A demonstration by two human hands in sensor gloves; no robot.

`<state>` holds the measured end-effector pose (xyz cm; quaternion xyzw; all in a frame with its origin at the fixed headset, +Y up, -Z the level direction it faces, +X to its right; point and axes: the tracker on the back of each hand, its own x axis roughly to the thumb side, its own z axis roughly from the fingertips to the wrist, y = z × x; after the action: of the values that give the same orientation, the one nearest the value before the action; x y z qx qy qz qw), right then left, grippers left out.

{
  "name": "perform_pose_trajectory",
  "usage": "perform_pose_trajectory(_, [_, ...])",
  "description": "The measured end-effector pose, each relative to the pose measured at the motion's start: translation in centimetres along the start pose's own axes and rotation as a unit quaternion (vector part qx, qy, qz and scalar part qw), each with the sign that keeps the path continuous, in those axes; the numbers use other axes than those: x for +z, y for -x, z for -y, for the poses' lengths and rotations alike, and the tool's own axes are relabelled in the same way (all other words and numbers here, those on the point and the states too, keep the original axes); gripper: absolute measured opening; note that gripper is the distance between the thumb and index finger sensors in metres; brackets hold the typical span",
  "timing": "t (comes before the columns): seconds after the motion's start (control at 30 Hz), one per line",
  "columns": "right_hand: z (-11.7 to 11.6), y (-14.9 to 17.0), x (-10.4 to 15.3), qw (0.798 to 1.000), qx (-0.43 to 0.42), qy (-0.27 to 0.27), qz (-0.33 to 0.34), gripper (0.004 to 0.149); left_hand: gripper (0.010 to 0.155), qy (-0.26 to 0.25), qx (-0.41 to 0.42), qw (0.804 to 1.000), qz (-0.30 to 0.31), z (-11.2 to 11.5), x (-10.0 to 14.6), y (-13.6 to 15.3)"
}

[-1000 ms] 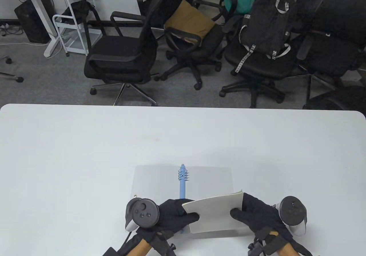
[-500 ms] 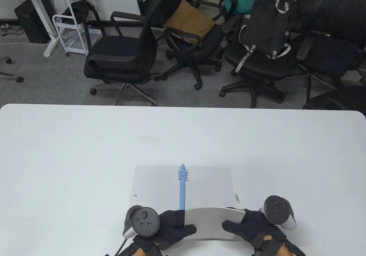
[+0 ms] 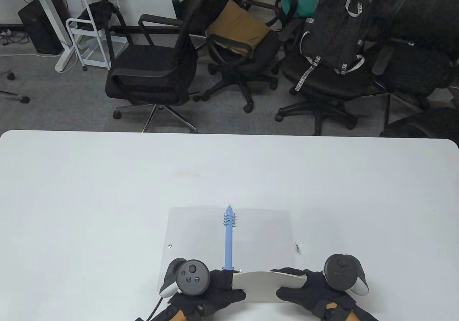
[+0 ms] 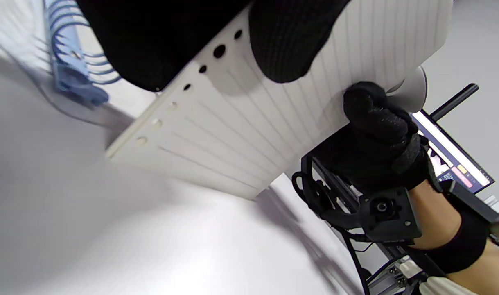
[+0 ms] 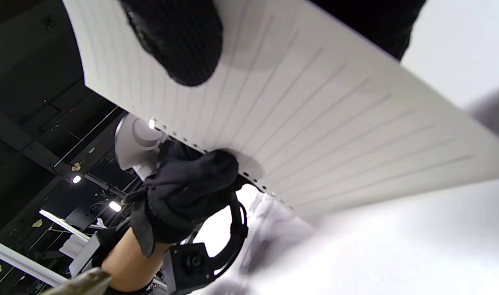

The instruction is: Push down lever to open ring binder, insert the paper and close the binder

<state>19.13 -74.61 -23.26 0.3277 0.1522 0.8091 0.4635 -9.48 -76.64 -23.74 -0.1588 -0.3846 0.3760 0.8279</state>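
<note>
Both hands hold the paper [image 3: 267, 287] lifted off the counter [image 3: 107, 177], just short of the near end of the binder [image 3: 200, 228], which lies open flat w/ its blue ring spine [image 3: 228, 238] running away from the person. Left hand [image 3: 211, 288] pinches the punched edge, thumb on the lined face and fingers behind; the holes run in a row beside that thumb in the left wrist view. Right hand [image 3: 308, 288] pinches the opposite edge the same way. Sheet bows upward between the two grips. Rings at the far end of the spine look parted, so the lever step is prob. done, tho the near rings are blurred in the left wrist view and I can't confirm. Step in hand, as I judge it: bring the punched edge to the spine and seat holes over prongs. To do it well: flatten the bow first by easing the hands apart a touch, so the holes line up straight; keep the punched edge parallel to the spine; shift the left thumb clear of the holes, since it sits right beside them; lower one end hole onto its prong first, then walk the rest down. Don't force it, thin paper tears at the holes. The lever gets pressed back only after all holes sit.
</note>
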Motion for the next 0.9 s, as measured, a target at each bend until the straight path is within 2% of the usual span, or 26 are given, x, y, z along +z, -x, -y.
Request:
perform_pose_trajectory(0.2, [-0.2,0.1,0.0,1.0,0.002,0.011,-0.001,0.044,0.054,0.02,0.026,0.999,-0.014,0.0,-0.1,0.3])
perform_pose_trajectory(0.37, [-0.2,0.2,-0.1,1.0,0.005,0.016,-0.002,0.043,0.086,-0.025,0.115,0.993,0.003,-1.4,0.4,0.4])
perform_pose_trajectory(0.47, [-0.2,0.2,-0.1,1.0,0.006,0.017,-0.002,0.043,0.094,-0.021,0.155,0.988,-0.008,-1.1,0.2,0.6])
perform_pose_trajectory(0.53, [-0.3,0.2,-0.1,1.0,0.007,0.018,-0.002,0.043,0.085,-0.005,0.16,0.987,-0.012,-0.8,-0.1,0.8])
perform_pose_trajectory(0.63, [-0.3,0.2,-0.1,1.0,0.008,0.02,-0.001,0.043,0.06,0.004,0.161,0.987,-0.011,-0.4,-0.5,0.7])
perform_pose_trajectory(0.7, [-0.4,0.2,-0.1,1.0,0.009,0.022,-0.001,0.043,0.051,0.004,0.153,0.988,-0.007,-0.4,-0.5,0.4])
perform_pose_trajectory(0.9, [-0.4,-0.4,0.1,0.999,-0.004,0.032,0.014,0.043,0.046,-0.006,0.144,0.989,0.015,-1.0,-0.1,-0.7])
